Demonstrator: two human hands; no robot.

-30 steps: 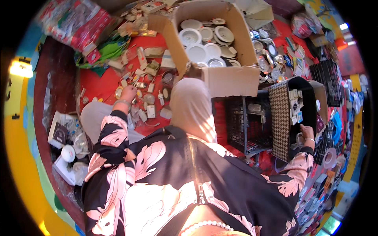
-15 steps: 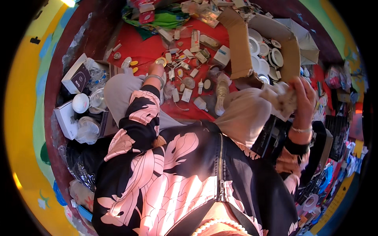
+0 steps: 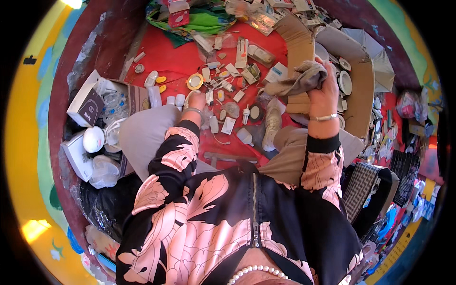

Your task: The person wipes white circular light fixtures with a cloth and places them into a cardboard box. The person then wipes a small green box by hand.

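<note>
My left hand [image 3: 195, 100] is closed at the near edge of a round gold-rimmed white light [image 3: 194, 81], its face turned up. The fingertips' grip on it is partly hidden. Raised in front of the cardboard box, my right hand [image 3: 326, 92] is closed around a crumpled grey-brown cloth [image 3: 299, 80], which hangs out to the left. Below and right of the left hand, a small bulb [image 3: 246, 115], a white box [image 3: 228, 125] and a round dark-rimmed piece [image 3: 256, 112] lie on the red sheet [image 3: 175, 54].
The open cardboard box [image 3: 358, 107] at right holds several round white lights [image 3: 345, 83]. At left stand boxes of plastic-wrapped parts [image 3: 114, 102] and a white dome lamp [image 3: 93, 139]. A green cloth bundle [image 3: 199, 21] lies at the back. My shoe [image 3: 272, 124] rests on the sheet.
My right hand has swung inward from the far right with the cloth, now in front of the cardboard box. The round light in front of my left hand now shows more of its face.
</note>
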